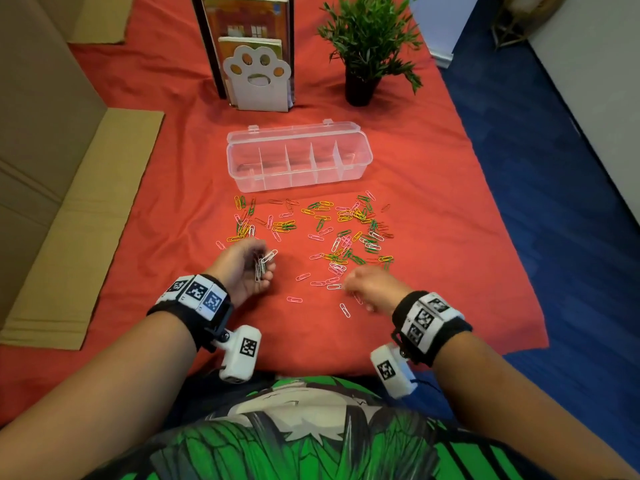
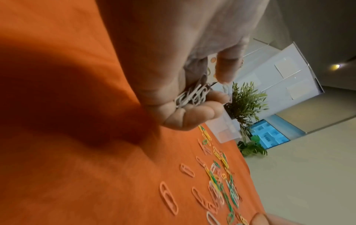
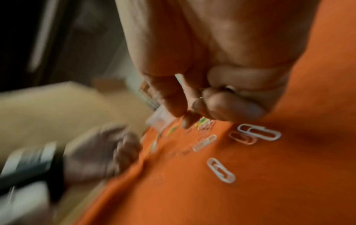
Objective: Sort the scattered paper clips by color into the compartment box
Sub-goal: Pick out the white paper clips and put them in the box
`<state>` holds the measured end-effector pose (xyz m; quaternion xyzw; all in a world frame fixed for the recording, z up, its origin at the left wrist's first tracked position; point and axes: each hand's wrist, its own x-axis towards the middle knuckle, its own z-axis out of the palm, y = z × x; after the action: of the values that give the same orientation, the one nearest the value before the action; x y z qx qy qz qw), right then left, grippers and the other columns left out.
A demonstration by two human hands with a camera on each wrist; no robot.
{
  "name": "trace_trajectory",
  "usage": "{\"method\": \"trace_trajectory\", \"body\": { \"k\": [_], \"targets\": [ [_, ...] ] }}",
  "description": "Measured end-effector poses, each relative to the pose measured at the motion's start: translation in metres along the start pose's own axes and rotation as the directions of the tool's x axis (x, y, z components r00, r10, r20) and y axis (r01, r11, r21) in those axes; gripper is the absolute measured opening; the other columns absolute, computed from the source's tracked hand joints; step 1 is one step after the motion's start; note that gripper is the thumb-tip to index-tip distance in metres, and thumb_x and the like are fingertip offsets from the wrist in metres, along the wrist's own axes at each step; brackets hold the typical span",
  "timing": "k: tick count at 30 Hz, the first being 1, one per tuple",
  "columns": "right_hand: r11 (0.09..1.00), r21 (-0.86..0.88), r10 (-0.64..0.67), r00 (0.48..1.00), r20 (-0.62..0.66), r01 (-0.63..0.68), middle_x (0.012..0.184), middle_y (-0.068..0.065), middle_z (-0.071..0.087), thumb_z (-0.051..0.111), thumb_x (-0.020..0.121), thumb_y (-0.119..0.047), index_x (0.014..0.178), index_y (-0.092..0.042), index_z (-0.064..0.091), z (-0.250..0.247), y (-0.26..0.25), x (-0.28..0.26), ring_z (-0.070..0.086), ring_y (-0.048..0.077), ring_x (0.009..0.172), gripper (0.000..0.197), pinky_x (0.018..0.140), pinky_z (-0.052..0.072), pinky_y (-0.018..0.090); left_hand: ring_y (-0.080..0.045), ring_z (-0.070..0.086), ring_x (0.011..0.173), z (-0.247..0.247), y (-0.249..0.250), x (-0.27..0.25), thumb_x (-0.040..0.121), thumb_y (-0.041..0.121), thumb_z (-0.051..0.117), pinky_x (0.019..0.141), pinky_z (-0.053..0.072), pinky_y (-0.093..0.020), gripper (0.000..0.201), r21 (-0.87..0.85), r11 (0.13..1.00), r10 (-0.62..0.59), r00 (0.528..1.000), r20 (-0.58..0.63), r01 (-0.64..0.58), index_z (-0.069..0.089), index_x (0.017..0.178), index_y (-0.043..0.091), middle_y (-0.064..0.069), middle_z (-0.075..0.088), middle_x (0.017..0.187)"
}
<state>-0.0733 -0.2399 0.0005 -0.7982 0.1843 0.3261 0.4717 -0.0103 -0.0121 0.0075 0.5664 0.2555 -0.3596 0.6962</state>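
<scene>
On the red cloth [image 1: 433, 209], pink, yellow, green and white paper clips [image 1: 332, 233] lie scattered before the clear, unfilled compartment box [image 1: 299, 161]. The left hand [image 1: 244, 268] cups a bunch of white clips [image 2: 192, 97] in curled fingers. The right hand [image 1: 372, 284] is curled and blurred; whether it holds a clip, I cannot tell.

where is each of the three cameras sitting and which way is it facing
Head: worn on the head, looking forward and down over the red cloth at the compartment box; both forearms and hands show.
Left wrist: looks along the left hand, whose curled fingers hold white paper clips.
Right wrist: blurred, looks along the right hand over loose clips; whether it holds one is unclear.
Shared: the potted plant appears in the head and left wrist views.
</scene>
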Motion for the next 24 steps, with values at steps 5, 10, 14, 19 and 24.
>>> {"method": "trace_trajectory", "body": {
  "k": [5,10,14,19,24],
  "targets": [
    [0.691,-0.721,-0.153,0.984,-0.091,0.041,0.119,0.018,0.052,0.051,0.089,-0.031,0.11,-0.005,0.054,0.029,0.011,-0.016,0.055,0.032,0.112,0.034,0.095,0.044,0.036,-0.003,0.049,0.039,0.023,-0.017,0.006,0.093,0.019,0.049,0.039,0.043,-0.013,0.02,0.214,0.977,-0.017,0.994,0.107,-0.007,0.051,0.073,0.019,0.005,0.056,0.054],
    [0.588,-0.807,-0.243,0.964,-0.111,0.055,0.119,0.017,0.046,0.041,0.088,-0.008,0.119,-0.003,0.046,0.049,0.016,-0.022,0.052,0.035,0.109,0.032,0.09,0.047,0.044,-0.002,0.052,0.042,0.043,-0.026,0.009,0.095,0.007,0.041,0.04,0.044,-0.012,0.022,0.248,0.969,-0.043,0.979,0.2,-0.008,0.058,0.086,0.017,0.005,0.06,0.057],
    [0.663,-0.741,-0.229,0.972,-0.06,0.111,0.117,0.017,0.048,0.041,0.086,-0.007,0.115,-0.003,0.048,0.043,0.023,-0.017,0.053,0.034,0.109,0.031,0.093,0.046,0.041,0.0,0.04,0.035,0.059,-0.034,0.014,0.093,0.019,0.049,0.036,0.033,-0.012,0.021,0.464,0.874,0.063,0.98,0.19,-0.146,0.057,0.074,0.019,0.001,0.042,0.057],
    [0.965,-0.251,-0.114,0.982,-0.152,0.073,0.085,0.009,0.061,0.049,0.089,-0.013,0.074,-0.022,0.048,0.007,0.028,-0.011,0.054,0.021,0.079,0.017,0.067,0.04,0.025,-0.014,0.052,0.057,0.064,-0.042,0.027,0.082,0.033,0.065,0.057,0.04,-0.025,0.021,0.841,0.352,0.294,0.902,0.317,-0.411,0.062,0.073,0.014,-0.004,0.06,0.065],
    [0.903,0.426,0.106,0.987,-0.118,-0.046,0.061,0.002,0.046,0.04,0.087,0.005,0.074,-0.019,0.05,-0.017,0.036,-0.009,0.046,0.007,0.04,0.029,0.037,0.036,0.017,-0.022,0.059,0.099,0.069,-0.046,0.028,0.081,0.032,0.064,0.082,0.043,-0.027,0.024,0.861,-0.159,0.284,0.813,0.509,-0.483,0.066,0.101,0.019,-0.006,0.064,0.104]
  ]
}}
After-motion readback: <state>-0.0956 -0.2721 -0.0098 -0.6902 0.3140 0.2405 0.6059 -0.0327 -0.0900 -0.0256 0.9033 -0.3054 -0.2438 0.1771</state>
